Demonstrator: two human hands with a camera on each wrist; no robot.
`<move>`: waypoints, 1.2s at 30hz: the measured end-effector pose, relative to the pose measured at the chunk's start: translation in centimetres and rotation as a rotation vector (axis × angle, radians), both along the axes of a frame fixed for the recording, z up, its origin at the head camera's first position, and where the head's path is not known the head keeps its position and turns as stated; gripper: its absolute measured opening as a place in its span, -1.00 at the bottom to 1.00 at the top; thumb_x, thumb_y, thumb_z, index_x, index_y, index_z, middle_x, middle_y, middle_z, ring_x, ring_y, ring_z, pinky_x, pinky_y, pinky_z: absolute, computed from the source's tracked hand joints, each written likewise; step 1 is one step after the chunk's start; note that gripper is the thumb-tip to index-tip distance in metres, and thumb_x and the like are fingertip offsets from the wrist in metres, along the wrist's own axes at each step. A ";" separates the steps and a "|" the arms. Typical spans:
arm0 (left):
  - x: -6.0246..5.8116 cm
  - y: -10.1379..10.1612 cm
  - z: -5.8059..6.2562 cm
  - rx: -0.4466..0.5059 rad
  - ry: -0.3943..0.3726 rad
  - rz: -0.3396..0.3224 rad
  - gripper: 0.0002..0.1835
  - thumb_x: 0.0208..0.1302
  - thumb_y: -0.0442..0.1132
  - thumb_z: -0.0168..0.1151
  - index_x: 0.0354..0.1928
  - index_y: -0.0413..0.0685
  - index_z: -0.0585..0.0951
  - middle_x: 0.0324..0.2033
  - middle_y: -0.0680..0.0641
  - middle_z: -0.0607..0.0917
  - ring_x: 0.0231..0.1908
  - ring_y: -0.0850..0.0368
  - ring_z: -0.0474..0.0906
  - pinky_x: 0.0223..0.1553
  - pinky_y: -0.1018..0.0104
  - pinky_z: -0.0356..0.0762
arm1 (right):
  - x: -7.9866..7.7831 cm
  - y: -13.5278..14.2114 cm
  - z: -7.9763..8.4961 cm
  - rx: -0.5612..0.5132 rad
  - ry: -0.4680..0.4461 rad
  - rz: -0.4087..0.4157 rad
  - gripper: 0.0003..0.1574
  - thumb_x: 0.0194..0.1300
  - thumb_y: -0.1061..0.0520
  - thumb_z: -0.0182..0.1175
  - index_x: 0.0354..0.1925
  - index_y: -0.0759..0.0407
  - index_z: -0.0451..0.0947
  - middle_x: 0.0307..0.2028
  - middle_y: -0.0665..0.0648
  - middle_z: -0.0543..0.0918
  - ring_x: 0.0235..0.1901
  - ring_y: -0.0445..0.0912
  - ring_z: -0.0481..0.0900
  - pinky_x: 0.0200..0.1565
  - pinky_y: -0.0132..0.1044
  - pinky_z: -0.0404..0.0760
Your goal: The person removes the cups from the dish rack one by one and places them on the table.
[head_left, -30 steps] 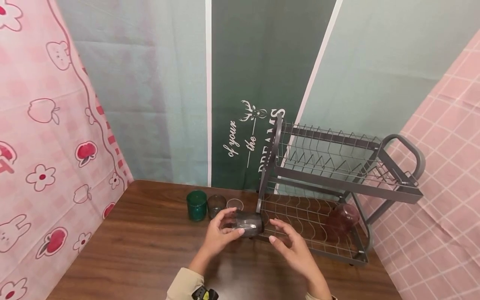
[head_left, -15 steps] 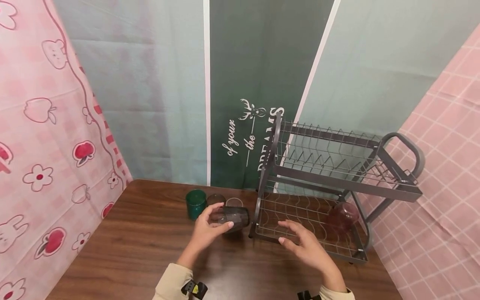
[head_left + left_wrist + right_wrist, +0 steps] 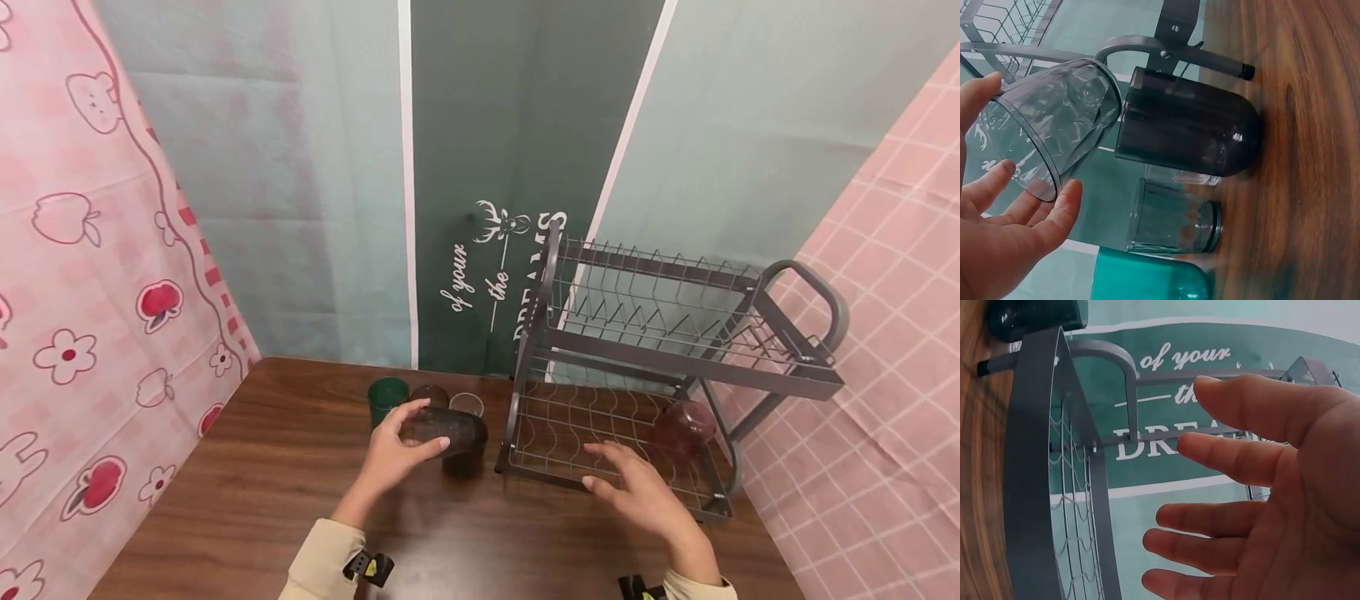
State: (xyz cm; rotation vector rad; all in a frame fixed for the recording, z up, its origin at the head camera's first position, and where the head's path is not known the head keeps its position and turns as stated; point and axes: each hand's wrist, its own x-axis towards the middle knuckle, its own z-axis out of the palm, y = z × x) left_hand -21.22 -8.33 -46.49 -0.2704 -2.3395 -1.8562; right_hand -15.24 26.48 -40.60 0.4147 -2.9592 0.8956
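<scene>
In the left wrist view my left hand [image 3: 1016, 219] pinches a transparent, faintly grey faceted drinking glass [image 3: 1060, 119] near its rim, tilted with the base pointing away from the palm. Just past that base is a dark smoky glass [image 3: 1191, 125], upright over the wood; the two overlap in the head view. A lighter smoky glass [image 3: 1175, 219] and a teal glass [image 3: 1147, 275] stand beyond, along with a clear glass [image 3: 467, 406]. My right hand [image 3: 641, 487], fingers spread and holding nothing, hovers by the front edge of the grey dish rack [image 3: 675, 358].
The two-tier wire rack occupies the table's right side, with a pink glass [image 3: 686, 425] on its lower shelf. Fabric backdrops rise behind and at both sides of the wooden table [image 3: 247, 467].
My left hand has moved left with the glass, bringing it in front of the standing glasses. My right hand has drawn away to the right, toward the rack's front.
</scene>
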 end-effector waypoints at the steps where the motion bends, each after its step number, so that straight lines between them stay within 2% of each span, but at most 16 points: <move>1: 0.0 -0.1 0.1 -0.007 0.002 0.000 -0.35 -0.11 -0.10 0.52 0.12 0.14 0.52 0.04 -0.11 0.49 0.07 0.00 0.40 -0.15 0.07 0.52 | 0.0 0.1 0.1 0.003 -0.003 -0.004 -0.41 0.21 -0.01 0.26 0.14 0.23 0.44 0.17 0.47 0.32 0.16 0.37 0.25 0.01 0.31 0.24; 7: -0.2 -0.5 0.2 -0.040 0.032 -0.004 -0.35 -0.14 -0.11 0.53 0.11 0.15 0.54 0.00 -0.14 0.51 0.03 -0.05 0.41 -0.17 0.02 0.52 | 0.0 0.6 0.5 0.031 -0.017 -0.022 -0.39 0.22 -0.03 0.24 0.15 0.25 0.43 0.16 0.49 0.31 0.11 0.38 0.29 -0.04 0.28 0.30; 12: -0.3 -0.8 0.3 -0.070 0.058 -0.007 -0.34 -0.13 -0.10 0.53 0.12 0.13 0.53 -0.03 -0.08 0.52 0.01 0.00 0.41 -0.21 0.08 0.54 | -0.1 1.3 0.6 0.070 0.043 -0.037 -0.42 0.20 -0.01 0.26 0.11 0.25 0.45 0.12 0.51 0.35 0.05 0.39 0.34 -0.07 0.29 0.32; 18: -0.2 -1.2 0.8 -0.104 0.077 0.007 -0.32 -0.12 -0.05 0.52 0.14 0.16 0.52 -0.02 -0.02 0.51 0.04 0.06 0.40 -0.22 0.17 0.53 | -0.2 2.1 0.5 0.086 0.094 -0.049 -0.43 0.18 0.02 0.28 0.09 0.28 0.47 0.10 0.54 0.35 0.08 0.43 0.29 -0.06 0.30 0.30; 24: -0.1 -1.6 1.3 -0.142 0.103 0.015 -0.31 -0.13 -0.02 0.51 0.15 0.11 0.53 0.00 0.00 0.51 0.00 0.04 0.41 -0.21 0.11 0.50 | -0.6 3.1 0.4 0.113 0.121 -0.061 -0.43 0.17 0.03 0.29 0.07 0.30 0.47 0.06 0.51 0.39 0.03 0.42 0.34 -0.08 0.28 0.33; 31: -0.1 -2.1 1.6 -0.199 0.109 0.029 -0.30 -0.14 -0.01 0.52 0.15 0.11 0.52 0.01 -0.01 0.51 0.04 -0.04 0.41 -0.05 -0.03 0.39 | -1.0 3.9 0.6 0.135 0.140 -0.068 -0.45 0.15 0.08 0.29 0.06 0.32 0.48 0.03 0.44 0.44 0.02 0.37 0.37 -0.07 0.25 0.33; 36: -0.3 -2.4 1.6 -0.279 0.104 0.033 -0.28 -0.15 -0.01 0.52 0.16 0.10 0.51 0.04 -0.01 0.48 0.06 -0.08 0.39 -0.02 -0.08 0.36 | -1.1 4.3 0.9 0.156 0.134 -0.085 -0.43 0.15 0.08 0.29 0.07 0.36 0.46 0.04 0.52 0.39 0.04 0.43 0.31 -0.05 0.30 0.28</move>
